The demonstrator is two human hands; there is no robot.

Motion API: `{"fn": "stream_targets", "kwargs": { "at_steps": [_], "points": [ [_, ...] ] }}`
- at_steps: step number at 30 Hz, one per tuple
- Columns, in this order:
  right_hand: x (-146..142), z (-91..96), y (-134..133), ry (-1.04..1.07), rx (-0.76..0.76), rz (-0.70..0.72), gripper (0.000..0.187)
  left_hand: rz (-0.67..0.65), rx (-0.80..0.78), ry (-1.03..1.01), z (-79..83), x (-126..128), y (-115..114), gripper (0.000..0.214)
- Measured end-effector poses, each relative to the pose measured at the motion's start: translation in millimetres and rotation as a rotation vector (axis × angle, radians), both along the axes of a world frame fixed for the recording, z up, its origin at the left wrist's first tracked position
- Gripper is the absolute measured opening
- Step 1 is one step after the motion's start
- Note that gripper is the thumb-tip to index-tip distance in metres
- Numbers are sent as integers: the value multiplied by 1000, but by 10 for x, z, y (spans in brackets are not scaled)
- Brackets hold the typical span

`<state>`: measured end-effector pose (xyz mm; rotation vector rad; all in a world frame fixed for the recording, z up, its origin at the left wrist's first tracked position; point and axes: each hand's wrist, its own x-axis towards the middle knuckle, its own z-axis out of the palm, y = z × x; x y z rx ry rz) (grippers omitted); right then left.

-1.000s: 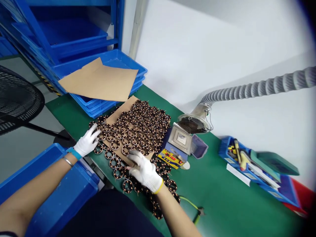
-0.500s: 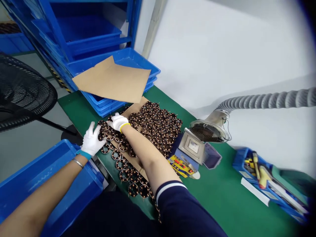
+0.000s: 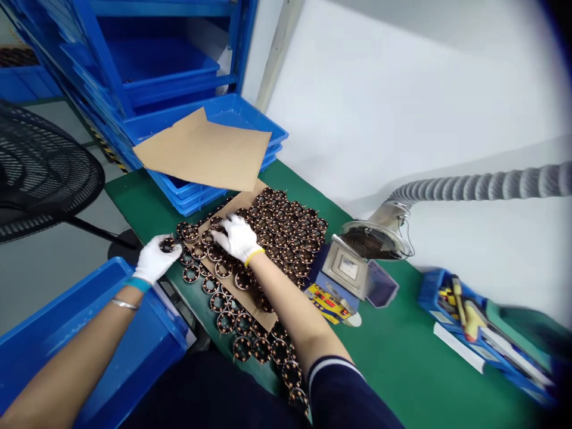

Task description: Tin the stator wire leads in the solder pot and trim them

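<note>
Left hand (image 3: 152, 262) pinched one stator (image 3: 168, 244) over the surface's (image 3: 402, 351) left edge, ring roughly flat, bore up. Right hand (image 3: 236, 237) lay on the stator array (image 3: 286, 223) on the cardboard sheet (image 3: 264, 320); can't tell its grip.

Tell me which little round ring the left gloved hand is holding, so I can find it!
Find the green table, where copper-wound rings lie in rows on and around a brown cardboard sheet. Just left of the sheet is the left hand in a white glove. The ring is the one that hand holds, apart from the rows where the others lie flat.
</note>
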<state>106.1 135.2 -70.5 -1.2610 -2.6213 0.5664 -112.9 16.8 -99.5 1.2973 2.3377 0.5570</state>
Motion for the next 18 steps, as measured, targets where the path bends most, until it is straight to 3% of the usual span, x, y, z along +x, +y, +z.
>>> {"fn": "stream_targets", "kwargs": {
  "at_steps": [4,7,11,14,18],
  "points": [
    [622,-7,-663,381,-44,-23,34,-39,74,-3,175,154,203,50],
    [953,-50,-1203,500,-178,-23,26,-160,113,15,235,435,656,56],
    [1249,-104,-1736,493,-274,-100,26,-224,81,61,177,798,1371,55],
    [1473,-149,-1907,437,-228,-177,27,-260,-18,48,106,917,1739,49],
    [1746,-222,-1853,397,-186,-267,27,-395,-137,-82,81,866,1916,37]
  ]
}}
